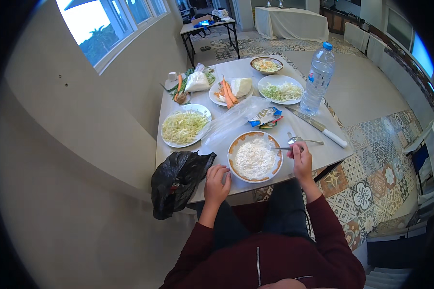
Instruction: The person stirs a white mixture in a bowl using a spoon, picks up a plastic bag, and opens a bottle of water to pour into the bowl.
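Note:
A bowl with an orange-patterned rim [232, 166] stands near the front table edge, filled with white flour-like powder [255, 159]. My right hand [301, 163] pinches a thin metal utensil [281, 148] at the bowl's right side. Its tip reaches over the powder, and I cannot tell whether it is a spoon or a fork. Beside the bowl's left rim, my left hand [217, 185] rests at the table edge with bent, parted fingers and nothing in them. Just behind my right hand lie a metal spoon [295, 140] and another piece of cutlery [313, 142].
A black plastic bag [176, 183] hangs over the left edge. Shredded cabbage fills a plate [205, 111]; clear plastic [234, 120] and packets [266, 117] lie behind the bowl. A knife [318, 126] and tall water bottle [318, 79] stand right; carrots [227, 94] lie farther back.

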{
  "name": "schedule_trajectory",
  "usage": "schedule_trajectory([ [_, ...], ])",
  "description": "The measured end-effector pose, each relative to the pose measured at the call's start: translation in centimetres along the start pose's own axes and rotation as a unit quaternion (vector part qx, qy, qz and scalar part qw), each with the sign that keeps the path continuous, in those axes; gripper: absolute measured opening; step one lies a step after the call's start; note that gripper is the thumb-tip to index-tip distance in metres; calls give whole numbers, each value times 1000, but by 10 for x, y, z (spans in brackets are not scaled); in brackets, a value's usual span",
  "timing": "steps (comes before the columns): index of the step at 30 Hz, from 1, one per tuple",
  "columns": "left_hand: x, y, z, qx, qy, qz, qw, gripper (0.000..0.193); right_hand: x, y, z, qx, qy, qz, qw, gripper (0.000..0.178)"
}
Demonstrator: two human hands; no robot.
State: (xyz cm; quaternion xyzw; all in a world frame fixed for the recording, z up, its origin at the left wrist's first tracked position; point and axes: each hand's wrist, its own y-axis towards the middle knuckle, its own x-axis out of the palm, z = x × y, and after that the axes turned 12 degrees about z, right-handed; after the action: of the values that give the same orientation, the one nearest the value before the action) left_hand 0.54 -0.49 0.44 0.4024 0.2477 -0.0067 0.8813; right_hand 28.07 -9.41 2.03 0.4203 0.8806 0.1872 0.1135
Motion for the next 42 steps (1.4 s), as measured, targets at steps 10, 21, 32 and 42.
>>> schedule_trajectory([
  [10,1,-1,0,3,10,-3,1000,12,-3,-23,-36,47,95,1,994,21],
  [21,1,0,-1,7,12,0,1000,11,-2,-16,-19,-98,12,-56,994,16],
  [32,0,0,3,-1,8,2,1000,10,-13,-32,-33,-125,-99,20,987,15],
  [42,0,-1,-1,0,11,2,1000,11,8,-50,-55,-42,34,33,998,17],
])
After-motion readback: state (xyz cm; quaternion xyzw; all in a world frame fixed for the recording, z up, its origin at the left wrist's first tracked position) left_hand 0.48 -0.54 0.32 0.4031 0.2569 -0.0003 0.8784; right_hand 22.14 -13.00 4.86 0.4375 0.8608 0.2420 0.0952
